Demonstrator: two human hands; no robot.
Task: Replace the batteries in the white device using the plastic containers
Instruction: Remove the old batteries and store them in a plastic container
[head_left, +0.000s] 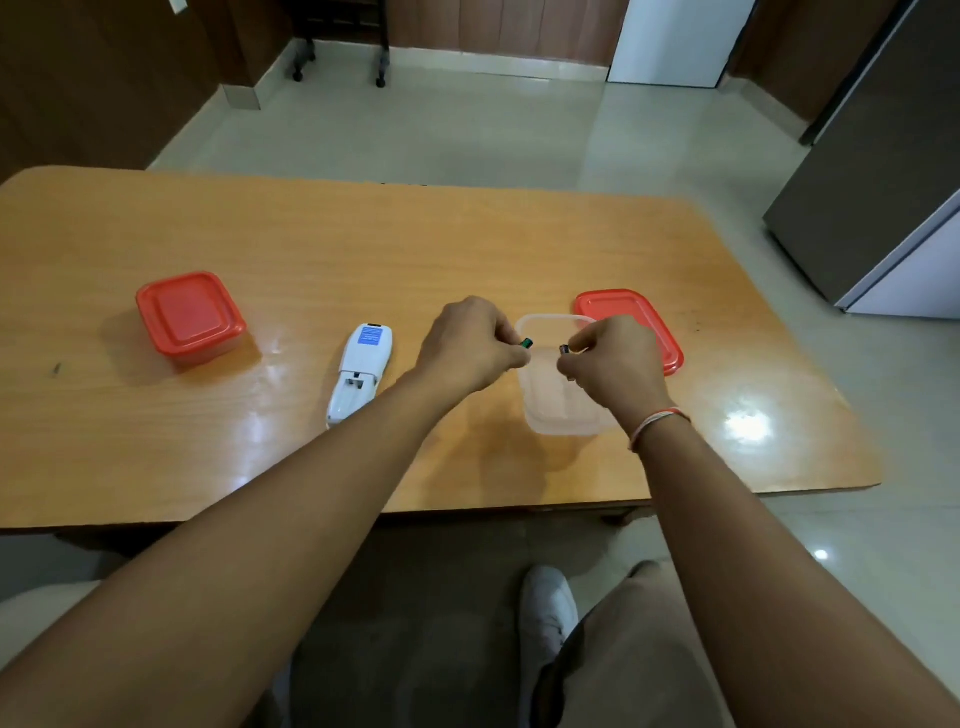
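The white device (359, 375) lies face down on the wooden table (363, 249), its battery bay uncovered at the near end. To its right stands an open clear plastic container (558, 410). My left hand (470, 345) is closed on a small dark battery with a green tip (527, 342) over the container's left rim. My right hand (613, 361) pinches another dark battery (564, 349) above the container. The two batteries are a little apart, end facing end.
The container's red lid (652, 322) lies on the table just behind my right hand. A second container with its red lid on (189, 317) stands at the left. The table's near edge is close to my legs; a grey cabinet (883, 171) stands at the right.
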